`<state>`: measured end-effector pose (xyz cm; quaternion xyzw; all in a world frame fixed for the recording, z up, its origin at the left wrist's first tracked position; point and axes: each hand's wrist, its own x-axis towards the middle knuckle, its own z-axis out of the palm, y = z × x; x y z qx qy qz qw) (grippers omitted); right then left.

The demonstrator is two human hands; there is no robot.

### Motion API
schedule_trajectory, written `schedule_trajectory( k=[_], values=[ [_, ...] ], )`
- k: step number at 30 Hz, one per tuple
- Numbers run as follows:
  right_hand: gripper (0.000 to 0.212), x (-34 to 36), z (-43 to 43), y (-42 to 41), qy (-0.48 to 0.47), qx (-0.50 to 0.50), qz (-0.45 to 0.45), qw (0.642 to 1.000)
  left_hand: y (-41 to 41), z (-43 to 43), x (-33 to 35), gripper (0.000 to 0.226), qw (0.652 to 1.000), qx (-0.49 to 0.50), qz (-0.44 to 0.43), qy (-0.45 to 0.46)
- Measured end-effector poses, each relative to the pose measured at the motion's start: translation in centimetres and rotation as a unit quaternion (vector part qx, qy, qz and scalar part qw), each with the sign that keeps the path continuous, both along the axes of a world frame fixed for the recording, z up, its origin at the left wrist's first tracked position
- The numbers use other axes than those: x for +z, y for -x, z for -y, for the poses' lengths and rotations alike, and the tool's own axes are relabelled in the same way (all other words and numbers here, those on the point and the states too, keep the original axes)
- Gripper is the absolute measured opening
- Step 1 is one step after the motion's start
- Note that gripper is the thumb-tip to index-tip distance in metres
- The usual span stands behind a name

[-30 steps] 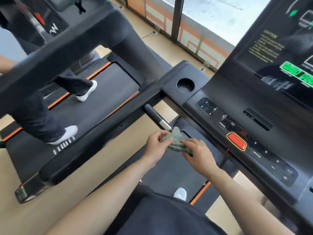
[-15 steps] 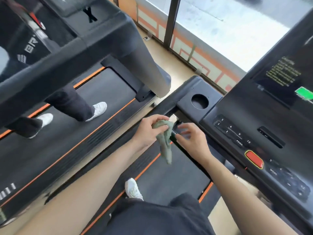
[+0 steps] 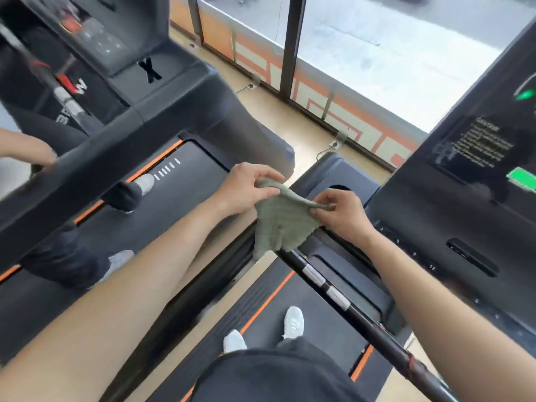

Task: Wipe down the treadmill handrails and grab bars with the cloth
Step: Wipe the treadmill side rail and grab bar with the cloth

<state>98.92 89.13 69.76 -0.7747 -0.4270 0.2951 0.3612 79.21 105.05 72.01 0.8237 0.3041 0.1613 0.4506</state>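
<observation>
Head view shows us holding the sage-green ribbed fabric cloth (image 3: 280, 219) spread between both hands above the left edge of the treadmill's black console (image 3: 429, 204). Our left hand (image 3: 243, 190) pinches its upper corner between thumb and fingers, our right hand (image 3: 339, 211) pinches the opposite edge, and the rest hangs free. Just under the cloth's lower hem begins the long black tubular grab bar (image 3: 356, 314), ringed by two silver bands (image 3: 314, 275). Its long axis runs from that hem down and rightward, back toward our body, passing beneath our right forearm. We judge the right hand the nearer one, so the wipe turns on lowering the cloth onto the bar's top end and drawing it along that line. Whether hem and bar touch, we cannot tell. As for writing, "CAUTION" heads the white-lettered label (image 3: 481, 143) on the console, its smaller lines illegible. The number keys (image 3: 432, 267) show 9 and 12, and a black "X" (image 3: 149, 71) marks the neighbouring treadmill (image 3: 174, 105).
</observation>
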Motion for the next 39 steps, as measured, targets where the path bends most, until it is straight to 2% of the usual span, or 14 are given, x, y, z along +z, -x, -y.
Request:
schedule_trajectory(
  k=[3, 7, 10, 12, 14, 16, 18, 20, 22, 25, 27, 29, 34, 39],
  values=[
    [0.014, 1.9, -2.0, -2.6, -0.037, -0.028, 0.087, 0.995, -2.3, -1.4, 1.3, 0.020, 0.998, 0.018, 0.014, -0.056],
    [0.022, 3.9, -3.6, -4.5, -0.150, -0.065, 0.158, 0.974, -4.7, -1.8, 2.7, 0.022, 0.990, 0.059, 0.084, -0.093],
    [0.018, 2.3, -3.1, -5.0, -0.163, -0.031, 0.203, 0.965, -5.0, -0.8, 1.1, 0.024, 0.984, 0.073, 0.058, -0.151],
    [0.020, -0.3, -2.0, -4.7, -0.121, 0.000, 0.212, 0.970, -4.6, 0.1, -1.6, 0.021, 0.987, 0.060, -0.007, -0.152],
    [0.020, -3.4, -0.5, -4.4, -0.039, 0.042, 0.223, 0.973, -4.0, 1.1, -4.6, 0.022, 0.987, 0.008, -0.110, -0.113],
    [0.016, -6.0, 0.7, -3.9, 0.053, 0.087, 0.265, 0.959, -2.9, 2.1, -7.1, 0.024, 0.981, -0.030, -0.170, -0.085],
    [0.012, -7.1, 1.3, -3.6, 0.064, 0.074, 0.308, 0.946, -1.6, 2.9, -8.8, 0.035, 0.988, 0.028, -0.137, -0.069],
    [0.013, -7.2, 0.8, -3.5, 0.021, 0.037, 0.330, 0.943, -0.5, 3.3, -9.6, 0.047, 0.984, 0.116, -0.110, -0.075],
    [0.027, -6.9, -0.6, -3.3, -0.012, 0.050, 0.331, 0.942, 0.5, 3.4, -10.3, 0.066, 0.973, 0.139, -0.170, -0.066],
    [0.056, -7.1, -3.4, -2.6, 0.058, 0.165, 0.312, 0.934, 1.3, 4.1, -11.4, 0.093, 0.954, 0.113, -0.275, -0.033],
    [0.061, -8.0, -5.1, -2.1, 0.109, 0.239, 0.319, 0.911, 1.2, 4.8, -11.9, 0.089, 0.951, 0.121, -0.284, -0.029],
    [0.059, -9.0, -6.0, -1.8, 0.136, 0.273, 0.345, 0.888, 0.8, 5.3, -12.0, 0.080, 0.949, 0.140, -0.277, -0.051],
    [0.061, -9.8, -7.0, -4.5, 0.208, 0.182, 0.299, 0.913, 0.6, 5.3, -12.0, 0.072, 0.947, 0.156, -0.270, -0.072],
    [0.071, -9.0, -8.4, -9.8, 0.284, 0.111, 0.273, 0.913, 0.6, 5.3, -12.3, 0.074, 0.946, 0.160, -0.268, -0.086]
  ],
)
